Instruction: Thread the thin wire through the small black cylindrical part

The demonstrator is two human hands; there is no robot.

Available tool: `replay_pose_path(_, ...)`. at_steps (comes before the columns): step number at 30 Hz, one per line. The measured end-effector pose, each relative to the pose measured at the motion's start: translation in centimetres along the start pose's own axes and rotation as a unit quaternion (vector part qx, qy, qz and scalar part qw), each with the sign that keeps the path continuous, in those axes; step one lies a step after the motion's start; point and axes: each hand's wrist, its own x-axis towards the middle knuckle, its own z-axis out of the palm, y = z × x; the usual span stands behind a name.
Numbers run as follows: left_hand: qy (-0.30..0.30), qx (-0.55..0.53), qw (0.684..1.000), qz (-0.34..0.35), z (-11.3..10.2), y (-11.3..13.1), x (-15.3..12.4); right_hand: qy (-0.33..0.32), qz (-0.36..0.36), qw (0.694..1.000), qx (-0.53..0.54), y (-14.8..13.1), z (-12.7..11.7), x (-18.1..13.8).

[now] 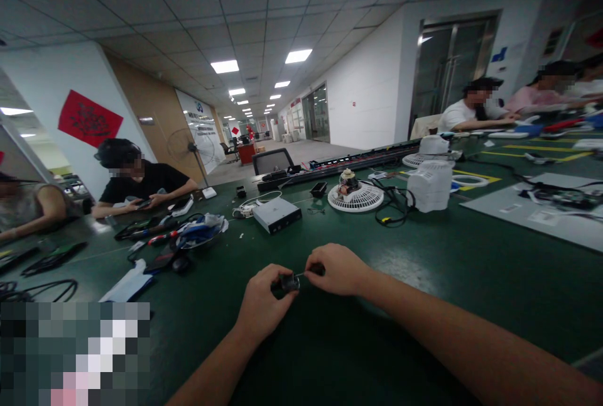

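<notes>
Left hand point(264, 300) clamped on a small, dark, shiny-rimmed part point(288, 282), over the smooth green table point(330, 356); right hand point(338, 269), just apart, pinches a thin silvery piece point(301, 274) near its rim. Best done: left steady, thin piece straight.

The hands point(264, 299) hold a small dark part point(289, 281) and thin piece point(300, 274).

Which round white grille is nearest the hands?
The grille with exposed copper-coloured parts on top; the other white grille sits farther back, partly behind the white housing.
</notes>
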Motion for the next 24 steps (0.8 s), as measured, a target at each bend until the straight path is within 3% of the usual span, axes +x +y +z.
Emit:
replay_pose_path(10, 0.010, 0.017, 1.000, -0.023, 0.33, 0.03, -0.18, -0.072, -0.016, 0.997, -0.016, 0.11, -0.19, -0.19)
replay_pose_path(17, -0.004, 0.023, 1.000, -0.019, 0.32, 0.00, -0.18, -0.049, -0.037, 0.998, -0.014, -0.24, -0.35, -0.22)
replay_pose_path(24, -0.007, 0.031, 0.999, -0.014, 0.21, -0.38, -0.03, -0.057, 0.011, 0.997, -0.046, 0.01, -0.39, -0.11)
